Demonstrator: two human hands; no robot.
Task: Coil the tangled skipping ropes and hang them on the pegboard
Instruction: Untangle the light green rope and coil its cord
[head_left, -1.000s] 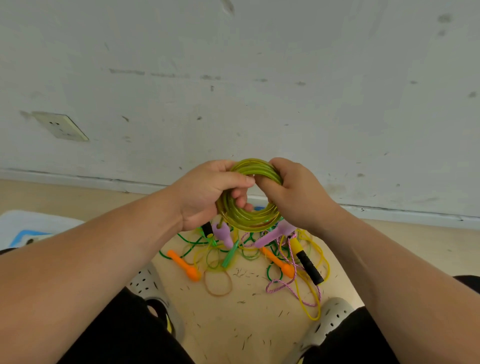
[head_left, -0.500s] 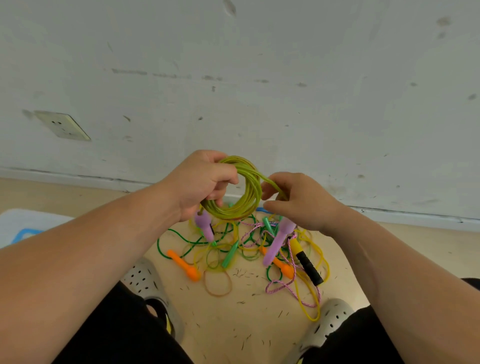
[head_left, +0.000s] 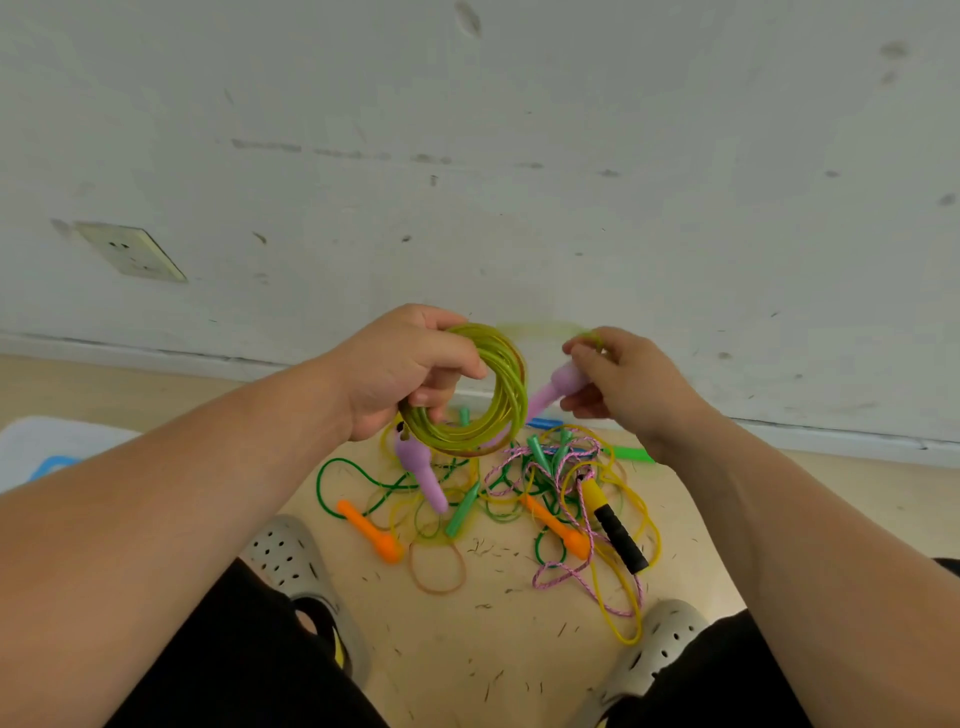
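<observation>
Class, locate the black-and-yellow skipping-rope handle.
In the head view, the black-and-yellow skipping-rope handle lies on the floor, right of centre, beside an orange plastic handle.

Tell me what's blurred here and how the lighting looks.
Head view: the right hand and the yellow strand it pinches are smeared by motion; the left hand, its coil and the floor tangle look sharp; light is soft and even, no glare.

A bare indoor room: scuffed white wall (head_left: 571, 130); low wall socket (head_left: 130, 252); pale wooden floor (head_left: 493, 654).
</observation>
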